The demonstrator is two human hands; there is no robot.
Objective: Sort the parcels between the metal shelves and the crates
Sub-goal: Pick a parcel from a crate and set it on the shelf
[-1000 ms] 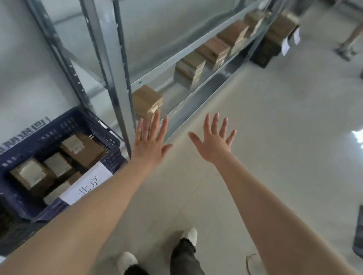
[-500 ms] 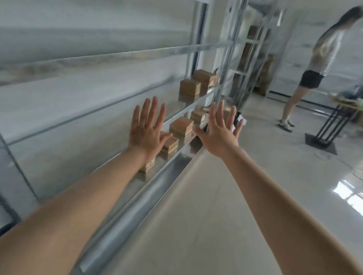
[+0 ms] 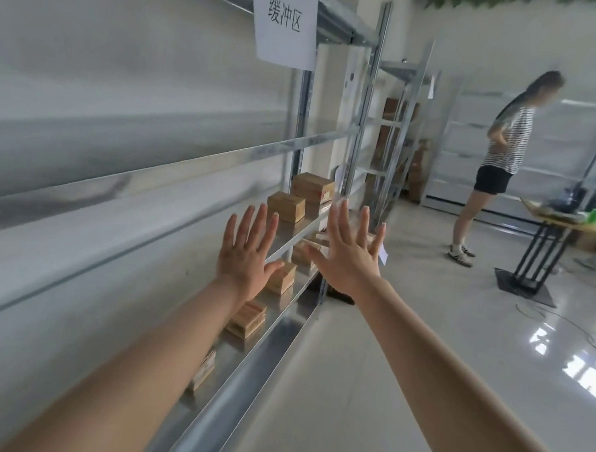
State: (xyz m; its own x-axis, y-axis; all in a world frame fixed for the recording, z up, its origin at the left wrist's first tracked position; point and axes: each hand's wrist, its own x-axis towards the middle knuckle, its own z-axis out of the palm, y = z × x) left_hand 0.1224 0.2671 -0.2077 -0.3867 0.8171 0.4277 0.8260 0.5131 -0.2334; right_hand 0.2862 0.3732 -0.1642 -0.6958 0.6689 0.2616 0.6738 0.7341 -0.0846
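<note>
My left hand and my right hand are both stretched out ahead, fingers spread, palms away from me, holding nothing. They hover in front of the metal shelves on my left. Two brown cardboard parcels stand on the middle shelf beyond my fingers. Several more parcels lie in a row on the lower shelf, one just right of my left thumb and another below my left wrist. No crate is in view.
A white paper sign with printed characters hangs from the top shelf. A person in a striped shirt stands at the right by a small wooden table on black legs. More metal racks stand at the back. Glossy floor spreads right.
My view has swung up from the blue crates and floor to along the shelves. Both hands stay outstretched and spread, and the sign and the middle-shelf parcels have come closer.
</note>
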